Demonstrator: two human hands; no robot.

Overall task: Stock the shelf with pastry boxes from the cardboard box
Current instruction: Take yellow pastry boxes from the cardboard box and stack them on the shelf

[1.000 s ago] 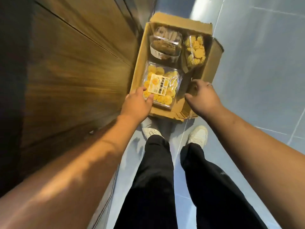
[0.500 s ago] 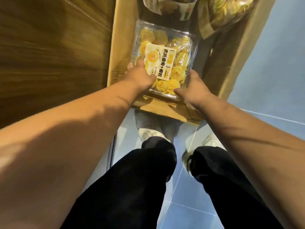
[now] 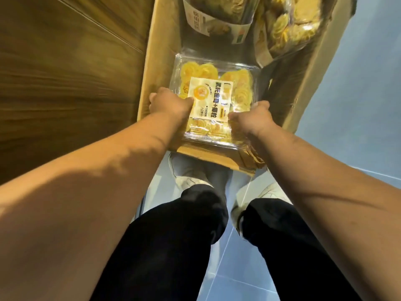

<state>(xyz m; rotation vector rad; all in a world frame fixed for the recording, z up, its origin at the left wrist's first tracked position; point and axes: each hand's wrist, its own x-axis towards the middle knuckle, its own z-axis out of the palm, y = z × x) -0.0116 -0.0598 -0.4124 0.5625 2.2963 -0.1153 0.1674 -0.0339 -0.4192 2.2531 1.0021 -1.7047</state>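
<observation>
A clear pastry box (image 3: 213,90) of yellow swirl cookies with a white and yellow label sits at the near end of the open cardboard box (image 3: 156,68) on the floor. My left hand (image 3: 170,105) grips its left edge, thumb on the lid. My right hand (image 3: 251,118) grips its right near corner, fingers curled round the side. Two more clear pastry boxes lie further back in the carton: one with a white band (image 3: 219,20) and one of yellow cookies (image 3: 290,25).
A brown wooden shelf unit (image 3: 65,72) rises close along the left of the carton. Blue-grey floor tiles (image 3: 368,94) spread to the right. My dark trouser legs and white shoes (image 3: 188,179) stand just behind the carton's near wall.
I have leaned closer to the carton. My right hand moved from the carton's flap onto the cookie box, and both hands now grip its sides.
</observation>
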